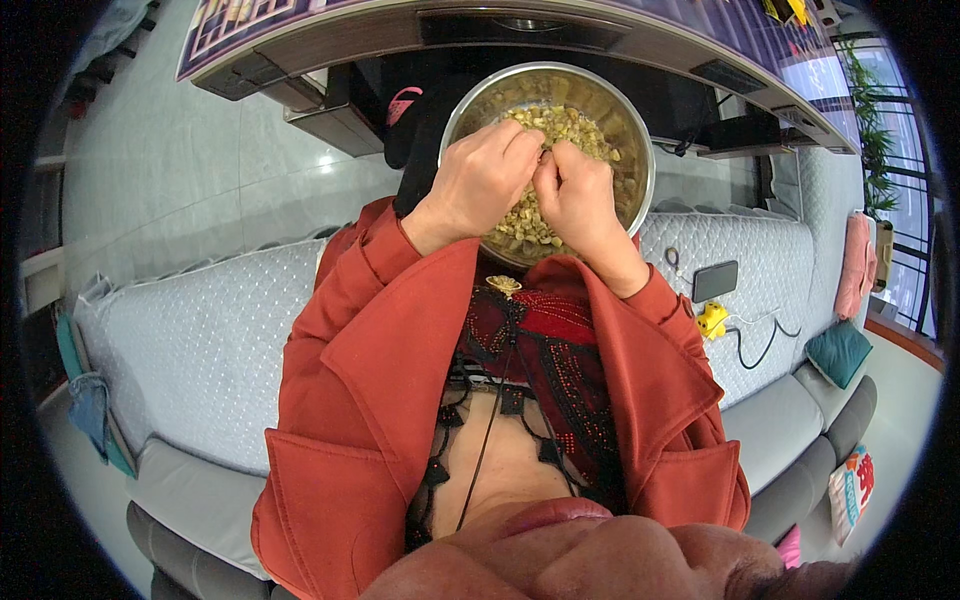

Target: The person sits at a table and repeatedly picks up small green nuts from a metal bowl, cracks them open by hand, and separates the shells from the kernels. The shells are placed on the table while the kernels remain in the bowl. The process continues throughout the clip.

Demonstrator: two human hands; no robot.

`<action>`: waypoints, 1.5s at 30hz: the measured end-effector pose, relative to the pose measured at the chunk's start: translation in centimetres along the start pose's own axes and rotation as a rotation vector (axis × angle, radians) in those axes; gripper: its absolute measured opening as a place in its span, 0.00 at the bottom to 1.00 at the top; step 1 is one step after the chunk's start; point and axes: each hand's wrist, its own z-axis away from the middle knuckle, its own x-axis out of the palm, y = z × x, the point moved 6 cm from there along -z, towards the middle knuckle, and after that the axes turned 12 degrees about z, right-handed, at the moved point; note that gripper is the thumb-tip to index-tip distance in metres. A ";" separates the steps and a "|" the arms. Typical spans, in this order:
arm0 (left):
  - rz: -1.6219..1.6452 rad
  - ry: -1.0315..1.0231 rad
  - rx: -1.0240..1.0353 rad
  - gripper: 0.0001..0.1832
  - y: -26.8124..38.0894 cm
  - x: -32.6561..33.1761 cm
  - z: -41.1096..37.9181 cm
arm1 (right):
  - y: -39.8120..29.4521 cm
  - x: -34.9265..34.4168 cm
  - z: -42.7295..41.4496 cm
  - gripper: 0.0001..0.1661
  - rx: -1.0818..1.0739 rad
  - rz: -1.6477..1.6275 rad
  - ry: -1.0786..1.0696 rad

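Observation:
A round stainless steel bowl [640,154] rests at my lap, just before the coffee table. Loose yellow-green pieces [525,225], small and probably food, cover its bottom; their exact kind is unclear. My left hand [484,176] is over the bowl's left half, fingers curled inward. From the other side my right hand [579,191] meets it, thumb and fingers bent together. The fingertips of both hands come close together above the pieces. Whatever may be pinched between them is hidden by the knuckles.
Close beyond the bowl runs the coffee table's front edge [337,52]. On the quilted sofa cover [202,337] to my right lie a phone [715,281], a yellow object [712,321] and cables [742,349]. A pink shoe [403,105] shows under the table. A teal cushion [838,354] lies farther right.

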 end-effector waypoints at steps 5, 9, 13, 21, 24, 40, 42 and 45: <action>-0.040 0.013 0.124 0.13 0.2 0.2 0.5 | 1.4 0.5 0.0 0.15 0.293 -0.303 -0.139; -0.096 0.037 0.206 0.14 0.1 0.0 0.7 | 2.4 1.7 0.5 0.17 0.433 -0.498 -0.274; -0.093 0.074 0.258 0.13 -0.1 -0.2 1.1 | 1.7 2.0 0.9 0.14 0.677 -0.839 -0.362; -0.055 0.050 0.302 0.12 -0.2 -0.4 1.1 | 1.3 2.8 1.6 0.14 0.936 -1.192 -0.479; -0.014 0.043 0.309 0.11 -0.6 -0.6 1.3 | 0.8 3.0 1.6 0.14 0.976 -1.294 -0.538; 0.559 0.082 -0.451 0.06 -3.1 0.0 1.9 | 1.1 2.2 0.6 0.15 0.362 -0.760 -0.378; 0.336 0.114 -0.271 0.07 -1.6 -0.8 1.3 | 0.2 1.1 0.2 0.15 0.165 -0.495 -0.256; 0.153 0.125 -0.036 0.07 -0.1 -0.9 1.0 | -0.5 0.3 -0.2 0.14 0.133 -0.380 -0.285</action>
